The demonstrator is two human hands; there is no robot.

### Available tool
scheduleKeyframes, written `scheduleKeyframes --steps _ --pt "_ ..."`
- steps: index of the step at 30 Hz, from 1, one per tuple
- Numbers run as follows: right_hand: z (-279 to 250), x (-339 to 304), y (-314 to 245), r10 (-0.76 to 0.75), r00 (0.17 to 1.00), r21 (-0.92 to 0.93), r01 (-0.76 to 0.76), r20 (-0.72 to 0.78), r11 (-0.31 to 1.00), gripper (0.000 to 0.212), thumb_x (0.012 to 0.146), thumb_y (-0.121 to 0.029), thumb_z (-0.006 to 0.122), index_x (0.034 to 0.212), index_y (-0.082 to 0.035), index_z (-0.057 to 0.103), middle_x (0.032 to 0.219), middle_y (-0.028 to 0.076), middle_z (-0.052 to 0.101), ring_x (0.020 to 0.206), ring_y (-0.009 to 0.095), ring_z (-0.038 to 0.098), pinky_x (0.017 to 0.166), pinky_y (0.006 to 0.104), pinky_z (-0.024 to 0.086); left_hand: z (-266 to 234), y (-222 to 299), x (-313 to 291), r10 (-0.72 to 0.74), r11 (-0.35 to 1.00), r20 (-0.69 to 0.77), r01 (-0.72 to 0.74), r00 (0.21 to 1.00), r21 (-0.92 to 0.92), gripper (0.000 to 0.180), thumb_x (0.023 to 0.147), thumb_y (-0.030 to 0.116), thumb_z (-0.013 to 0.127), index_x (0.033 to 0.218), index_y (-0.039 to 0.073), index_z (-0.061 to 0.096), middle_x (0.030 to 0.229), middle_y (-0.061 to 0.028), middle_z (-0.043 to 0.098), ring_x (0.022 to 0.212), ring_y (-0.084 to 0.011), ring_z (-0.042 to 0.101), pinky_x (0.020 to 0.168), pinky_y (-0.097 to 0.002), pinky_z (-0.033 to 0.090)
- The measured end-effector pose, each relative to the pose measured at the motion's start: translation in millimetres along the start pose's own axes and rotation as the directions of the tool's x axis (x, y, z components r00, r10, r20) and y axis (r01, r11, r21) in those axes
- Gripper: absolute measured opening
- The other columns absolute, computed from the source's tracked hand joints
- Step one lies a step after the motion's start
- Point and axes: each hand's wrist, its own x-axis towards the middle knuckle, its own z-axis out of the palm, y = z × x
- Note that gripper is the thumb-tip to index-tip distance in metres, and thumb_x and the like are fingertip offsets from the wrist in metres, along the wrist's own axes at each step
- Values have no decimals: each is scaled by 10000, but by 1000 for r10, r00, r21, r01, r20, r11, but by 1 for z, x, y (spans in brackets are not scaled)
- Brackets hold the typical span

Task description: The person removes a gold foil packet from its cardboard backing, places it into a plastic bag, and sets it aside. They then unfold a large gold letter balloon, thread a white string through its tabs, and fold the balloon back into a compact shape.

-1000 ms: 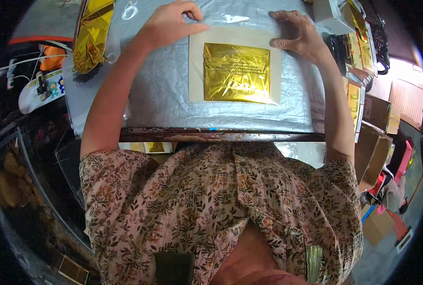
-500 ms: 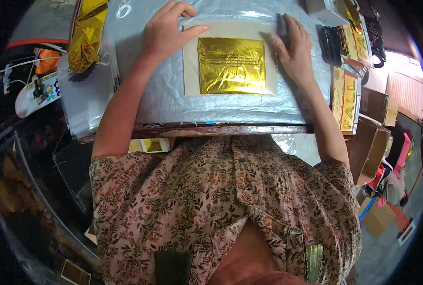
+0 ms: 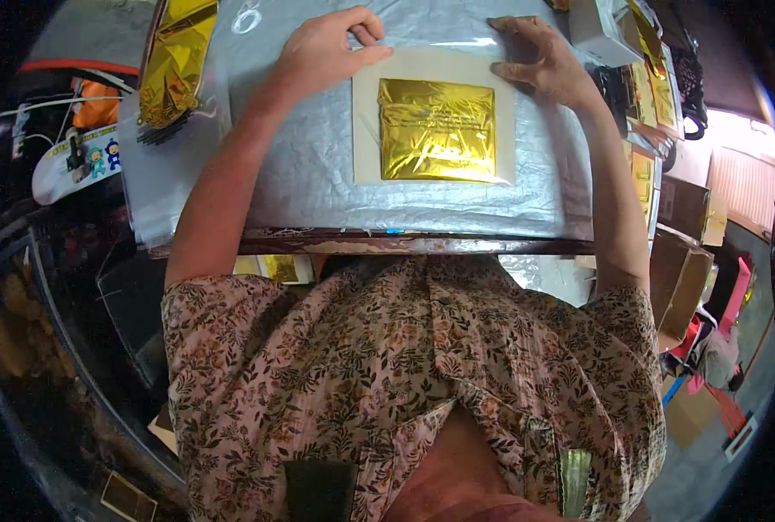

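A shiny gold foil packet point(image 3: 438, 130) lies flat on a cream card point(image 3: 367, 130), with clear plastic film around it. My left hand point(image 3: 331, 52) rests at the card's upper left corner. Its thumb is stretched along the top edge and its other fingers bend down beyond, apart from the thumb. To the upper right, my right hand point(image 3: 548, 65) has its fingers spread over the film, thumb near the card's corner. Neither hand visibly grips anything.
Silvery sheeting covers the table point(image 3: 300, 196). Gold foil point(image 3: 179, 61) and clear plastic sheets point(image 3: 157, 196) lie at the left. A white box point(image 3: 603, 35) and printed packages stand at the right; cardboard boxes point(image 3: 679, 274) sit beyond the edge.
My right hand has moved up and spread its fingers near the card's upper right corner. My left hand stays at the upper left corner. The whole view has shifted slightly.
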Motion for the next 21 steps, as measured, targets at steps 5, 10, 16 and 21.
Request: scheduleKeyframes --steps 5,10,16,21 --pt "3 4 -2 125 987 336 -152 100 930 431 795 -131 844 1173 -33 660 1081 11 626 1031 130 582 934 285 458 6 -12 -3 66 996 -22 -67 998 -54 318 844 242 775 1148 161 728 880 54 630 734 -69 491 670 -248 450" --pt "14 -1 20 149 983 561 -183 105 807 305 831 -43 801 1111 -60 682 1020 -75 624 973 52 569 872 217 458 7 -4 -6 252 964 -54 -255 966 -70 216 897 161 721 1104 164 781 906 2 643 879 -122 611 803 -267 492" --pt "14 -3 9 168 986 539 -153 22 828 192 842 -44 787 1028 -55 744 1001 -42 665 978 81 591 887 234 459 6 1 -9 244 969 -72 -246 967 -25 205 899 164 718 1092 175 786 908 5 648 890 -140 620 823 -283 501" --pt "27 -13 9 134 985 508 -62 -108 859 102 849 -52 773 948 -33 768 1010 26 692 993 147 613 912 280 461 6 -3 -10 318 947 -86 -311 944 83 215 881 165 722 1085 191 787 925 15 659 893 -158 624 816 -292 507"
